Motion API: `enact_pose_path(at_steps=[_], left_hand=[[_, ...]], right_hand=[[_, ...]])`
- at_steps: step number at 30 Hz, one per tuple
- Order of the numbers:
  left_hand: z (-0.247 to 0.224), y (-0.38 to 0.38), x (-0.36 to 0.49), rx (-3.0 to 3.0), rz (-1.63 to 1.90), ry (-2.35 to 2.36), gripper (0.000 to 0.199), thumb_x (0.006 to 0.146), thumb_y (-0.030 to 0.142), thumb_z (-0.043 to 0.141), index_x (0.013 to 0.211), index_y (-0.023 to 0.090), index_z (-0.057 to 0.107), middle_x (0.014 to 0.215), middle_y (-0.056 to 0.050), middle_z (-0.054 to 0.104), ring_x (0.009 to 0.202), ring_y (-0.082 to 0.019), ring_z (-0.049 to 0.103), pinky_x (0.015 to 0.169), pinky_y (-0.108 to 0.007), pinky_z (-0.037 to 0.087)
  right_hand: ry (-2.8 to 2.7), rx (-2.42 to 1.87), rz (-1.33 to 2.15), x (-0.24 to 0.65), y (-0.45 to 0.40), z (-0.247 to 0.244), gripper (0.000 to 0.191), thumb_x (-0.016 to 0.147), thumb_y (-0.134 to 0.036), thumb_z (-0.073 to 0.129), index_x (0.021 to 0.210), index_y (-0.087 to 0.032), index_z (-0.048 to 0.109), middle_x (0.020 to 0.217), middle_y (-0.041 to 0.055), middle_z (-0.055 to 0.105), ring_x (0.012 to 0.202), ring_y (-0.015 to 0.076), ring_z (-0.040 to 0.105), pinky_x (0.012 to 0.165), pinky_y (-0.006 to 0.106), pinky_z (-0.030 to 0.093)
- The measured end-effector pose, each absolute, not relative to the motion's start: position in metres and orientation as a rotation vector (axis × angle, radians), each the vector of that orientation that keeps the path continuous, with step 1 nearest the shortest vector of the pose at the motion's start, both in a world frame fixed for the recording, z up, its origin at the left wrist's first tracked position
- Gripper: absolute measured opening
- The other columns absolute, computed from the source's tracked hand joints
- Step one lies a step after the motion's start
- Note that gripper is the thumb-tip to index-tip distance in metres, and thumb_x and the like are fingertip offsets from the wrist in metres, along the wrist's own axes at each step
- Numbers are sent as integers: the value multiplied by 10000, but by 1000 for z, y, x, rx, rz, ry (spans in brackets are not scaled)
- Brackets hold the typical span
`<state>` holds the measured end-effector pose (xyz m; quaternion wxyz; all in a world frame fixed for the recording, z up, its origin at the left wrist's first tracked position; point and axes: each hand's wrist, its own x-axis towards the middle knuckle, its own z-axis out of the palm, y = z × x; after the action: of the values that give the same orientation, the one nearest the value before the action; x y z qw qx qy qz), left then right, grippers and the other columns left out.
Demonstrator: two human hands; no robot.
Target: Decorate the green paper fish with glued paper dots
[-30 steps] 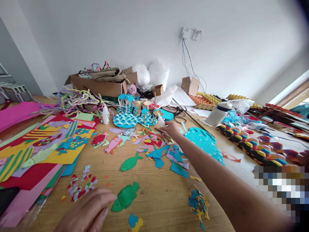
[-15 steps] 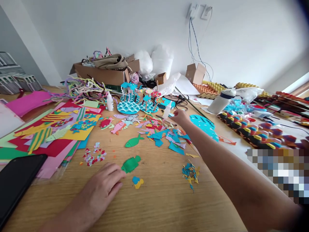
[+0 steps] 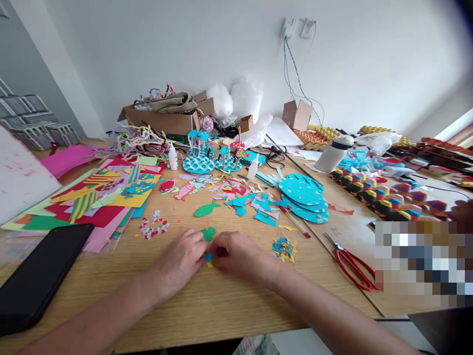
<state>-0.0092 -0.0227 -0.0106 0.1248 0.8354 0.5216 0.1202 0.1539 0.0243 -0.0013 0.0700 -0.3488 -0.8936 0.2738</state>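
Green paper cutout (image 3: 208, 233) could crease if your hands (image 3: 184, 257) (image 3: 241, 256) press unevenly; whether they grip it, I cannot tell.

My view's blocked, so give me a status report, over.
Left hand, right hand close together at nearer green fish, fingertips hidden. Fish partly covered. Blue and yellow scraps close by; red scissors clear, off right.

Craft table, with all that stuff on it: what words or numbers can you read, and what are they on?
No text can be read.
Squeeze bottle on the left: small dark marks, too blurred to read.
Phone: dark screen, no words showing.
White panel: reddish specks, no letters.
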Motion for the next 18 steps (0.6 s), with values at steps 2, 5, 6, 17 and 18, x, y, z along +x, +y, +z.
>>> enact_pose_path(at_steps=[2,5,6,17,18], left_hand=[[-10,-22,-8,2433,337,1544,156,772,62,500,811,159,615,846,-54,582,862,-208,501,745,-320,407],[-11,-21,-8,2419,331,1578,155,758,49,495,758,166,597,787,-36,562,826,-198,501,703,-300,402],[-11,-20,-8,2418,335,1579,158,758,49,491,738,171,589,771,-29,555,816,-194,499,695,-296,399],[-17,-20,-9,2436,376,1539,178,760,33,470,709,171,569,755,-25,553,788,-183,491,688,-282,385],[-17,-20,-9,2439,384,1535,176,764,36,471,710,172,569,755,-24,553,786,-181,490,687,-280,385]], right_hand=[[-2692,-1074,825,153,25,-2,176,626,-110,559,758,-176,655,709,1,619,590,100,501,526,186,340],[-2671,-1113,843,155,25,-1,171,625,-109,563,752,-176,655,709,1,624,596,103,512,531,189,345],[-2662,-1126,845,155,25,-1,164,628,-114,567,751,-177,655,711,1,626,596,103,513,531,189,345],[-2693,-1214,804,155,23,-2,120,651,-141,572,721,-189,656,732,9,648,639,125,522,567,218,336],[-2688,-1211,803,155,23,-2,115,651,-140,570,715,-189,653,728,8,646,641,125,520,569,218,336]])
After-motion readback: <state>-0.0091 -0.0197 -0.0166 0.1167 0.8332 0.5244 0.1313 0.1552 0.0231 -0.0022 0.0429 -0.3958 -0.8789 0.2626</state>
